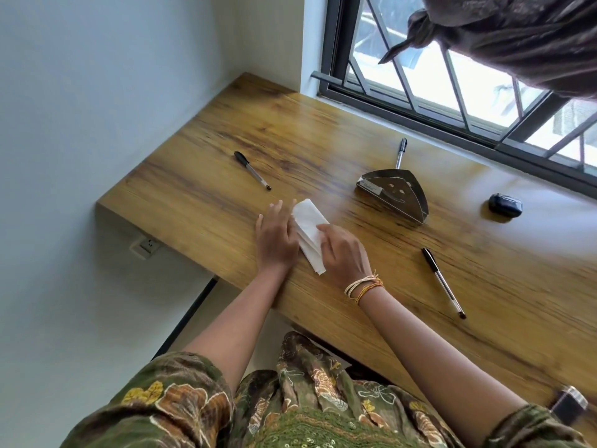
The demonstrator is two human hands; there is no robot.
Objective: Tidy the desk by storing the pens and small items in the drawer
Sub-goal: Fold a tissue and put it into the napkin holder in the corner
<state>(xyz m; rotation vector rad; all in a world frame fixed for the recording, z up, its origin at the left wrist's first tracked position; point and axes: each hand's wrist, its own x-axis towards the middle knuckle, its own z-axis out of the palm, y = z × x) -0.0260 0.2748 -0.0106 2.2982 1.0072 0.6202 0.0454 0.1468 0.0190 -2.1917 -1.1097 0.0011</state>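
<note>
Hands meet over a folded white tissue point(308, 232) lying on the wooden desk point(420, 253) close to its near edge. Our left hand point(276, 236) lies flat and open, palm down, its fingers point(274, 210) pressed along the tissue's left side. Our right hand point(344, 253), with thread bracelets point(363, 286) at the wrist, has its grip loosely curled, fingertips point(323, 228) resting on top of the tissue rather than pinching it. Three pens lie apart on the desk: one pen point(252, 170) toward the left end, well in from that edge; a second pen point(400, 153) behind the metal napkin holder point(395, 197), its tip hidden by the holder; a third pen point(443, 282) to the right of our right hand, pointing toward the near edge. A small black case point(505, 205) sits further right, near the window point(468, 76) sill. Bare wood stretches between the pens, with open room left of the tissue and along the wall point(97, 92) corner. We cannot see a drawer from here; the desk's near edge hangs over our patterned clothing point(307, 399).
</note>
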